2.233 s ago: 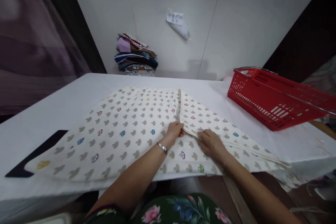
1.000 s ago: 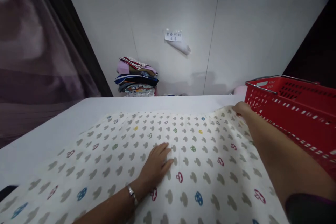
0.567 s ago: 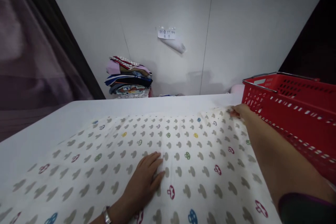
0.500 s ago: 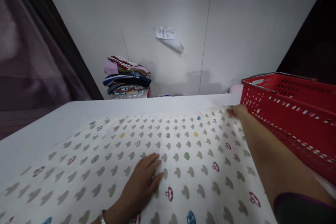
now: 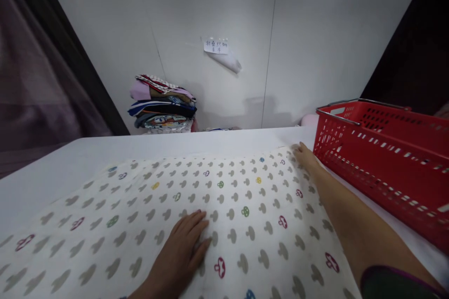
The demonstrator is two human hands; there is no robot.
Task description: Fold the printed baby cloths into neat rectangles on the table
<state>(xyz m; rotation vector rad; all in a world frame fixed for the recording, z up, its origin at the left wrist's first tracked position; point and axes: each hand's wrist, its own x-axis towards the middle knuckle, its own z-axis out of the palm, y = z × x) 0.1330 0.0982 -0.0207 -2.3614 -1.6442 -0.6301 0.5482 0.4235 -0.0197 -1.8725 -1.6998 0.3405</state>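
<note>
A cream cloth (image 5: 224, 196) printed with grey and coloured mushroom shapes lies spread over the white table (image 5: 70, 159). My left hand (image 5: 182, 252) rests flat on the cloth near its middle, fingers stretched out and together. My right arm reaches far forward, and my right hand (image 5: 304, 155) lies on the cloth's far right corner, close to the red basket (image 5: 382, 159). Its fingers look stretched flat on the corner, though they are seen end-on.
The red plastic basket with metal handles stands on the table at the right. A stack of folded clothes (image 5: 163, 105) sits beyond the table's far edge by the white wall. A paper note (image 5: 215, 46) is stuck to the wall. A dark curtain hangs at the left.
The folded cloth has been opened out across the table. My right hand went to the far right corner and now lies flat there; my left hand stays pressed on the middle.
</note>
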